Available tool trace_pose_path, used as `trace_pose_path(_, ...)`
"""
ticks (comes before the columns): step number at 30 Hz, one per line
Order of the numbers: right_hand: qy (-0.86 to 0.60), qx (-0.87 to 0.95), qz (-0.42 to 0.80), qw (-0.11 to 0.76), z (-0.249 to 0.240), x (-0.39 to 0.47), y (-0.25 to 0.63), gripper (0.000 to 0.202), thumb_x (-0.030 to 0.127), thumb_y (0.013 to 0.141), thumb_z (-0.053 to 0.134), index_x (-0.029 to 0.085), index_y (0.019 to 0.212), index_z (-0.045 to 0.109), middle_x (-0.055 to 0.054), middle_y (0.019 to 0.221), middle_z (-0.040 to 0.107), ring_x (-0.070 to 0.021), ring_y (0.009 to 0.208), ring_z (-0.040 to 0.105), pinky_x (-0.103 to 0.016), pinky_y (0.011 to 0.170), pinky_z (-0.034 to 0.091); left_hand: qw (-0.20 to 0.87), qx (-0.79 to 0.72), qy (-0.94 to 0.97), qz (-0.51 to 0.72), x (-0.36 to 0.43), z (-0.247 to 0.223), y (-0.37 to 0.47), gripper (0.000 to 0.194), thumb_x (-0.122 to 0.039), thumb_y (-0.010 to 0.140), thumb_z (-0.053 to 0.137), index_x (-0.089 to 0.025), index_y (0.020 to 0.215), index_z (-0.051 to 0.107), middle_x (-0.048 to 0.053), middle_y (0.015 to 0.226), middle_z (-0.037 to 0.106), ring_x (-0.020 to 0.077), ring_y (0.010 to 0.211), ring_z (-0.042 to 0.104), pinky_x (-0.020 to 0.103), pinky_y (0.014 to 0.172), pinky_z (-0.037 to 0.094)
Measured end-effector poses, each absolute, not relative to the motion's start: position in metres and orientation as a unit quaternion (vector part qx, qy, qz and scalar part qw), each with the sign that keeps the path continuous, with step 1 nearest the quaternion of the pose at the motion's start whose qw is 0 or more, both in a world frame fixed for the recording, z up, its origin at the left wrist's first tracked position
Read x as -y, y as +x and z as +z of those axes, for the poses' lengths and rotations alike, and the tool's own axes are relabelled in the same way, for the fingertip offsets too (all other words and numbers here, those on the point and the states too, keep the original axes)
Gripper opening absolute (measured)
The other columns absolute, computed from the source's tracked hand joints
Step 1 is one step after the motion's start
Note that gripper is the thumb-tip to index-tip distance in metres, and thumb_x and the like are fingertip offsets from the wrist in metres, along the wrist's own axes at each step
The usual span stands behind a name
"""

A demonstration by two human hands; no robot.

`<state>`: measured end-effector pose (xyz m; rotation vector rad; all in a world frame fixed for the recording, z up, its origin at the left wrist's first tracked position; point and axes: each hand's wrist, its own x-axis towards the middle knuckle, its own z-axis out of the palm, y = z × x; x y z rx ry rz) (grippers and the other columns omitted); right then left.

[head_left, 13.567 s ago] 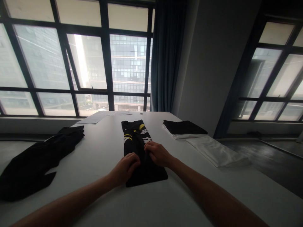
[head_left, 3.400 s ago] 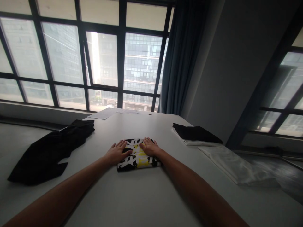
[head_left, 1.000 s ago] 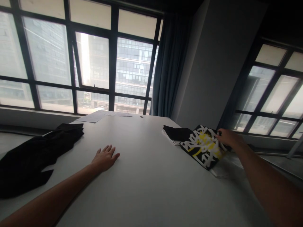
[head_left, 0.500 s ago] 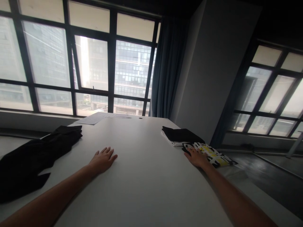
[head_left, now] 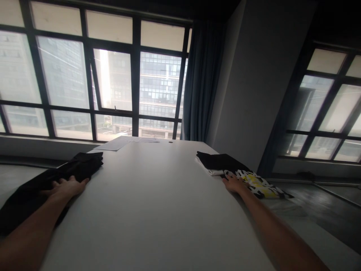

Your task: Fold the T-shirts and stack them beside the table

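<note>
Head camera view: the left hand (head_left: pixel 67 187) lies over the loose black garment (head_left: pixel 81 165) at the left of the frame, palm down with fingers spread on the cloth. Whether its fingertips pinch any fabric is hard to tell in the dim light. The garment reaches from the left edge toward the left-centre, spreading around and beyond that hand.

Right of centre, the right hand (head_left: pixel 234 183) rests on the left end of the folded patterned garment (head_left: pixel 265 189), black with white and yellow markings, its fingers extended rather than closed. Most of this piece stretches to the right of the hand. The two hands are well apart, with the bare middle of the white table (head_left: pixel 158 199) between them.

Just above the right hand in the frame, the folded black cloth (head_left: pixel 220 162) sits on a white cloth (head_left: pixel 209 171), beside and partly meeting the patterned piece. Papers (head_left: pixel 113 144) lie at the table's far end, upper left of centre, below the window (head_left: pixel 113 81) and left of the blue curtain (head_left: pixel 199 86).
</note>
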<state>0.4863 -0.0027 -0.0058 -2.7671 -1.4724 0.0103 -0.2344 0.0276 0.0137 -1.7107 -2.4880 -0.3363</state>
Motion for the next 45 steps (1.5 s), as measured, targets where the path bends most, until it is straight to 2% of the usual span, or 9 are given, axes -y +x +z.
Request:
trace_pose_path(8,-0.868,0.491,-0.056,0.041,0.004,0.0,0.463,0.064,0.051,0.096,0.03,0.018,0.149,0.043,-0.018,0.158,0.032,-0.042,0.145,0.024,-0.067,0.11,0.023,-0.027,0.78,-0.622,-0.071,-0.023,0.03,-0.186,0.058,-0.043,0.09,0.037,-0.007,0.13,0.06,0.025,0.135,0.061,0.0413,0.124,0.057,0.054,0.098,0.046)
trace_pose_path(13,-0.757,0.65,-0.045,0.045,0.017,0.003,0.377,0.06,0.043,0.096,0.04,0.015,0.149,0.041,-0.016,0.16,0.03,-0.0327,0.149,0.021,-0.055,0.117,0.02,-0.053,0.618,-0.778,-0.098,-0.011,0.026,-0.098,0.063,-0.055,0.08,0.054,-0.022,0.134,0.061,0.009,0.138,0.063,0.0283,0.129,0.055,0.034,0.108,0.042)
trace_pose_path(19,-0.589,0.8,0.04,0.107,0.029,0.015,0.297,0.068,0.027,0.079,0.064,0.021,0.145,0.049,-0.013,0.152,0.044,-0.0275,0.145,0.033,-0.042,0.118,0.025,-0.219,0.373,-0.896,-0.104,0.018,0.046,-0.05,0.063,-0.053,0.076,0.065,-0.029,0.133,0.06,0.002,0.143,0.058,0.0254,0.126,0.058,0.032,0.105,0.045)
trace_pose_path(22,-0.567,0.811,0.042,0.136,0.031,0.022,0.292,0.058,0.017,0.076,0.062,0.023,0.134,0.061,-0.011,0.138,0.059,-0.0257,0.129,0.053,-0.036,0.111,0.035,-0.177,0.406,-0.886,-0.139,0.014,0.045,-0.069,0.038,-0.043,0.081,0.055,-0.025,0.11,0.071,0.003,0.115,0.074,0.0236,0.104,0.068,0.031,0.092,0.051)
trace_pose_path(25,-0.576,0.805,0.044,0.139,0.035,0.026,0.297,0.044,0.012,0.077,0.057,0.023,0.117,0.07,-0.008,0.123,0.069,-0.0231,0.109,0.065,-0.03,0.097,0.043,-0.108,0.474,-0.855,-0.18,0.0,0.04,-0.096,0.03,-0.034,0.081,0.045,-0.023,0.092,0.071,0.003,0.091,0.077,0.0227,0.089,0.07,0.031,0.082,0.053)
trace_pose_path(34,-0.614,0.784,0.041,0.086,0.057,0.025,0.332,0.031,0.013,0.073,0.06,0.019,0.099,0.075,-0.009,0.102,0.075,-0.023,0.094,0.068,-0.027,0.081,0.046,-0.106,0.698,-0.554,-0.441,-0.026,0.059,-0.17,0.046,-0.019,0.073,0.045,-0.008,0.114,0.064,0.014,0.102,0.073,0.026,0.089,0.068,0.032,0.072,0.053)
trace_pose_path(38,-0.56,0.803,0.164,0.121,0.06,0.025,0.342,0.038,0.016,0.066,0.065,0.018,0.103,0.074,-0.005,0.096,0.074,-0.0197,0.088,0.066,-0.027,0.079,0.049,-0.066,0.688,-0.615,-0.38,-0.023,0.053,-0.188,0.059,-0.018,0.067,0.048,-0.004,0.124,0.057,0.018,0.118,0.069,0.0304,0.102,0.065,0.035,0.084,0.053)
trace_pose_path(41,-0.539,0.788,0.247,0.166,0.058,0.027,0.343,0.039,0.023,0.064,0.068,0.017,0.103,0.072,-0.003,0.092,0.072,-0.019,0.083,0.064,-0.029,0.076,0.049,0.008,0.588,-0.769,-0.252,-0.016,0.049,-0.183,0.073,-0.014,0.056,0.05,-0.016,0.129,0.056,0.01,0.139,0.059,0.033,0.128,0.051,0.042,0.105,0.042)
trace_pose_path(45,-0.508,0.74,0.359,0.257,0.059,0.03,0.35,0.029,0.027,0.062,0.073,0.016,0.088,0.067,0.0,0.078,0.068,-0.0151,0.072,0.061,-0.028,0.07,0.048,-0.077,0.469,-0.874,-0.104,-0.001,0.058,-0.16,0.063,-0.015,0.054,0.047,-0.023,0.113,0.068,0.005,0.131,0.065,0.0311,0.128,0.051,0.044,0.11,0.039)
